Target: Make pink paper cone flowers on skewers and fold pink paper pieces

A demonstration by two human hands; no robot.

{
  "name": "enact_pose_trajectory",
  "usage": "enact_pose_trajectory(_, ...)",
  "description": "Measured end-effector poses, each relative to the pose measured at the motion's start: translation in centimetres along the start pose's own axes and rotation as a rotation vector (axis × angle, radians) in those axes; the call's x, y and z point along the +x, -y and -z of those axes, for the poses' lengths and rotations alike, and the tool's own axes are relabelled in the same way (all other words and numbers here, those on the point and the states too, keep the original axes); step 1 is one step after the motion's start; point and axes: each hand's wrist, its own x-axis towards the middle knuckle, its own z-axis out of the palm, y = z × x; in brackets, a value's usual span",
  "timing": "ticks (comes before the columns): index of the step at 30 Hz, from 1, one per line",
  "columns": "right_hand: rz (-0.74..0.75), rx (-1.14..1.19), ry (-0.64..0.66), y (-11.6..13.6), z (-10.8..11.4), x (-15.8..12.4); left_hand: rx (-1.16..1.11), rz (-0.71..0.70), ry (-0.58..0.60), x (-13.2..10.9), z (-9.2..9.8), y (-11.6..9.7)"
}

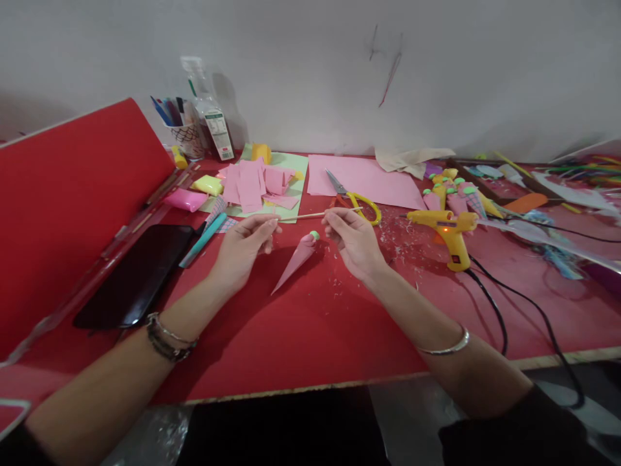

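Both of my hands pinch a thin wooden stick (pixel 303 215) held level above the red table (pixel 310 323). My left hand (pixel 245 246) grips its left end with fingers closed. My right hand (pixel 352 241) pinches it nearer the right end. Just below the stick, between my hands, lies a pink paper cone (pixel 294 262) with a small green ball (pixel 315 235) at its wide end; neither hand touches it.
Yellow-handled scissors (pixel 354 197) lie on a pink sheet (pixel 363 175) behind my right hand. A yellow glue gun (pixel 449 230) with a black cord stands to the right beside several finished cones (pixel 456 194). Pink paper scraps (pixel 257 181), a teal pen (pixel 204 239), a black phone (pixel 138 272) and a pen cup (pixel 187 133) sit left.
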Motion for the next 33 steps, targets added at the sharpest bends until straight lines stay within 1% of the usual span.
enact_pose_trajectory(2, -0.019, 0.031, 0.022, 0.06, -0.01, -0.06, 0.027, 0.001, 0.025, -0.12, -0.18, -0.06)
enact_pose_trajectory(4, -0.04, 0.05, 0.052, 0.14, -0.14, -0.22, -0.003, 0.01, 0.071, -0.23, -0.31, -0.14)
enact_pose_trajectory(8, -0.115, 0.092, 0.077, 0.22, -0.38, -0.46, -0.108, 0.129, 0.203, -0.35, -0.38, -0.32)
enact_pose_trajectory(11, -0.16, 0.084, 0.072, 0.18, -0.42, -0.51, -0.112, 0.168, 0.254, -0.48, -0.45, -0.46)
enact_pose_trajectory(14, -0.171, 0.045, 0.06, 0.17, -0.39, -0.52, -0.059, 0.15, 0.252, -0.65, -0.59, -0.58)
enact_pose_trajectory(16, -0.159, 0.019, 0.056, 0.19, -0.36, -0.5, -0.047, 0.15, 0.222, -0.71, -0.67, -0.63)
enact_pose_trajectory(19, -0.149, 0.017, 0.045, 0.2, -0.34, -0.44, -0.111, 0.189, 0.154, -0.69, -0.76, -0.67)
enact_pose_trajectory(22, -0.142, 0.085, 0.031, 0.1, -0.35, -0.33, -0.186, 0.217, 0.107, -0.59, -0.75, -0.62)
enact_pose_trajectory(24, -0.135, 0.126, 0.009, 0.03, -0.37, -0.25, -0.207, 0.189, 0.119, -0.49, -0.66, -0.54)
enact_pose_trajectory(26, -0.132, 0.145, -0.011, 0.01, -0.36, -0.2, -0.187, 0.149, 0.174, -0.42, -0.53, -0.43)
enact_pose_trajectory(28, -0.13, 0.138, -0.004, 0.04, -0.36, -0.2, -0.087, 0.114, 0.227, -0.43, -0.4, -0.36)
enact_pose_trajectory(29, -0.128, 0.126, 0.005, 0.08, -0.35, -0.22, 0.007, 0.078, 0.23, -0.48, -0.36, -0.35)
enact_pose_trajectory(31, -0.118, 0.094, 0.024, 0.16, -0.36, -0.3, 0.292, -0.047, 0.205, -0.68, -0.39, -0.4)
enact_pose_trajectory(33, -0.102, 0.06, 0.034, 0.22, -0.37, -0.37, 0.636, -0.182, 0.188, -0.99, -0.55, -0.48)
